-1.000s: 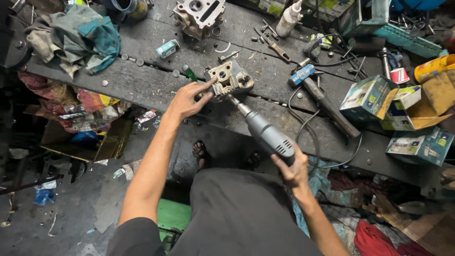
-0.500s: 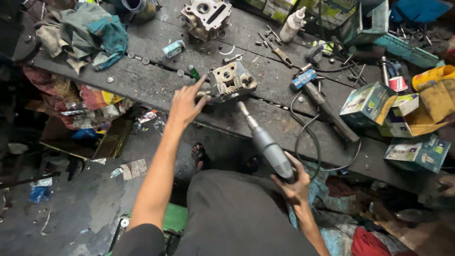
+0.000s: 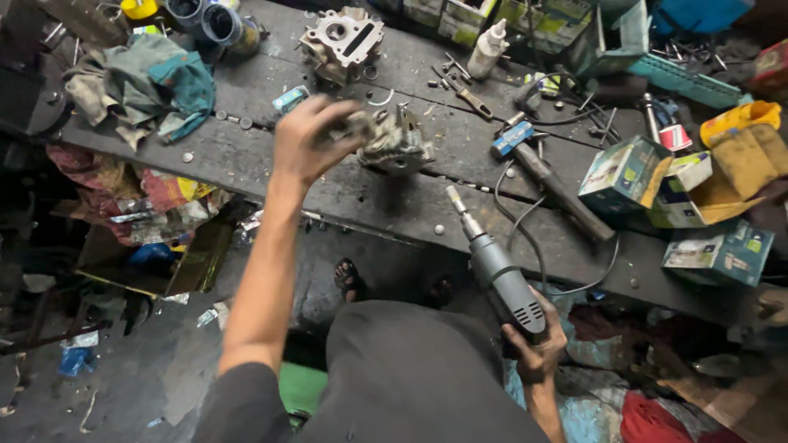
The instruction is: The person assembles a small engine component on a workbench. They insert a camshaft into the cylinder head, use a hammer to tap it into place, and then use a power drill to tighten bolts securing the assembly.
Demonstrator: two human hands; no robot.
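My left hand (image 3: 310, 139) grips a grey metal engine part (image 3: 394, 141) and holds it tilted just above the dark workbench (image 3: 361, 205). My right hand (image 3: 538, 349) holds a grey corded die grinder (image 3: 497, 271) by its body, near my lap. The grinder's tip points up toward the bench edge and is clear of the engine part. Its black cord (image 3: 525, 221) loops over the bench.
A second engine part (image 3: 341, 39) sits at the bench's back. Rags (image 3: 144, 78) lie at the left, small cartons (image 3: 648, 176) at the right, a white bottle (image 3: 488, 49) and loose tools behind. Clutter covers the floor below.
The grinder's tip has pulled back out of the engine part toward me. My left hand has closed on the part and lifted and tilted it.
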